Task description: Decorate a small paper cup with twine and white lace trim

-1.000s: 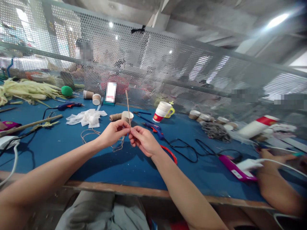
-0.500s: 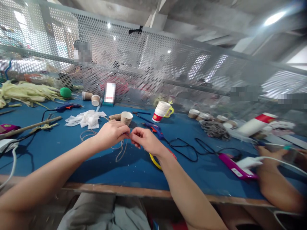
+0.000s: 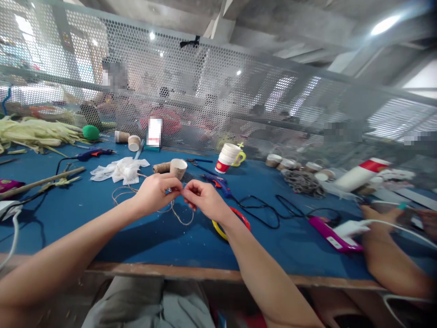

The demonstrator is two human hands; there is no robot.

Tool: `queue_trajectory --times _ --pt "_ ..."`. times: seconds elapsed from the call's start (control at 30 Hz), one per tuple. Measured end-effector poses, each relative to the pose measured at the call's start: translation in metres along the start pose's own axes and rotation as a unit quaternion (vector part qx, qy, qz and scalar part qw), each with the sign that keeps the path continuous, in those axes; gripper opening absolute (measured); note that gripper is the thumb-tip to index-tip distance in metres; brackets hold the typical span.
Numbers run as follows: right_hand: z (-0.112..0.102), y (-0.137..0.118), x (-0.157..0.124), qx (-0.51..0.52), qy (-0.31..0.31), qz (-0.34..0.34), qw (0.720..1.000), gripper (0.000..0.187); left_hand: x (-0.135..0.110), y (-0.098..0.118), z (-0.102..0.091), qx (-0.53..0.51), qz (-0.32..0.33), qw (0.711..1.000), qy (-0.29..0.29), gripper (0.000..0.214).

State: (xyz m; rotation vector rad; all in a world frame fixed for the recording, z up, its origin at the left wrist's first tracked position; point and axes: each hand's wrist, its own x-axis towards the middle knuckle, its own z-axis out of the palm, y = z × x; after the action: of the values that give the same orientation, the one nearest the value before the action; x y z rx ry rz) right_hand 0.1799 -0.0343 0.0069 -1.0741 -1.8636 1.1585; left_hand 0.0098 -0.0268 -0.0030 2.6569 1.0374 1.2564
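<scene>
A perforated metal screen [image 3: 211, 91] backs the blue counter [image 3: 191, 255], and its surface is crowded around you. Your left hand [image 3: 157, 193] and right hand [image 3: 206, 200] are nearly fingertip to fingertip above it, each pinched tight, apparently on the twine [image 3: 185, 224]; your fingers hide the gripped part itself.

Watch the slack: the twine droops in a loop just below your fingertips, and more of it lies loosely coiled behind your left wrist. That loose length could tangle or kink if you pull quickly. A strand so thin might also slip from your pinch or fray, should your fingers twist unevenly.

Beyond your left hand sit the twine spool [image 3: 161, 167] and a wrapped cup [image 3: 178, 169], close together; a tug might shift either. Past your right hand lies a blue glue gun [image 3: 221, 184]; swinging that hand forward could knock it.
</scene>
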Motion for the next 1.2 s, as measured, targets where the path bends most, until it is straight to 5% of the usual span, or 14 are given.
queue_trajectory --times 0.4,0.57,0.67,0.77,0.87,0.97,1.2 --pt "-0.002 -0.004 -0.001 -0.004 0.013 -0.018 1.0 0.026 0.003 0.002 -0.006 -0.073 -0.079 0.994 -0.024 0.007" --pt "-0.039 -0.005 0.01 -0.049 0.199 -0.031 0.978 0.026 0.006 -0.001 -0.011 -0.117 -0.136 0.983 -0.03 0.008" --pt "-0.076 0.004 0.022 -0.21 0.289 0.012 0.934 0.027 0.009 -0.003 -0.015 -0.114 -0.145 0.982 -0.035 0.008" --pt "-0.105 0.022 0.031 -0.44 0.239 0.182 0.846 0.026 0.013 -0.003 -0.016 -0.1 -0.143 0.984 -0.042 0.008" --pt "-0.115 0.044 0.035 -0.465 0.174 0.258 0.829 0.016 0.017 -0.004 -0.014 -0.083 -0.144 0.984 -0.06 0.007" --pt "-0.111 0.064 0.038 -0.475 0.136 0.303 0.815 0.027 0.018 -0.005 -0.011 -0.074 -0.144 0.984 -0.077 0.008" --pt "-0.108 0.077 0.039 -0.466 0.165 0.284 0.822 0.028 0.018 -0.009 -0.006 -0.055 -0.136 0.986 -0.078 0.009"
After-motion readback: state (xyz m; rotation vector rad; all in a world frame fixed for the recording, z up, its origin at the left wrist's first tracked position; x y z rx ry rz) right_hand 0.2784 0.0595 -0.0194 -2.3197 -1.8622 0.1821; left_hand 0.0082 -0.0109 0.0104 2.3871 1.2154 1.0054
